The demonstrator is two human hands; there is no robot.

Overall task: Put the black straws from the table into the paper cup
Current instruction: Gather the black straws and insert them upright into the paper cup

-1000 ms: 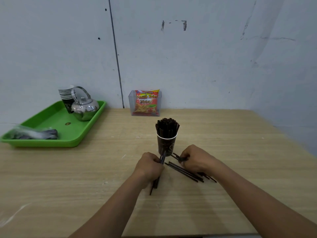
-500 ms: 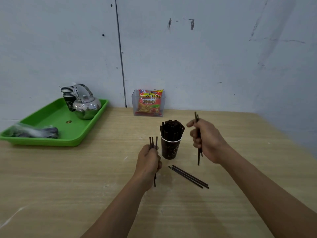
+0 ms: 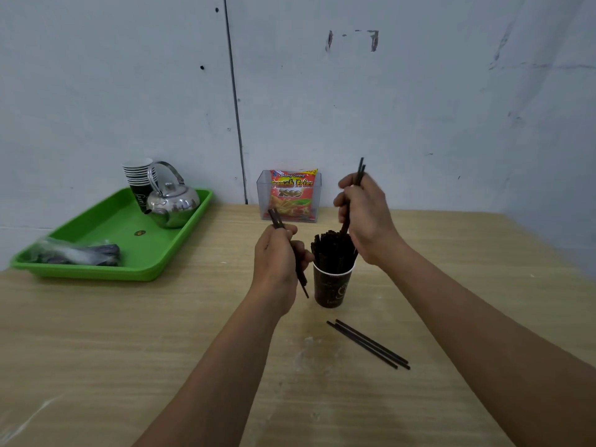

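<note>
My right hand [image 3: 364, 221] has risen over the paper cup [image 3: 333, 285], fingers pinching straws whose tips now enter it, my left hand [image 3: 277, 256] pinches its own bundle beside it, leaving two black straws [image 3: 367, 344] on the bench [image 3: 129, 333].

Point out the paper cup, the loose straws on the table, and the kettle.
paper cup [image 3: 332, 287]: head view, on its dark front wall.
loose straws [image 3: 367, 344]: head view, mid-length of the pair.
kettle [image 3: 174, 204]: head view, on its shiny body.
</note>
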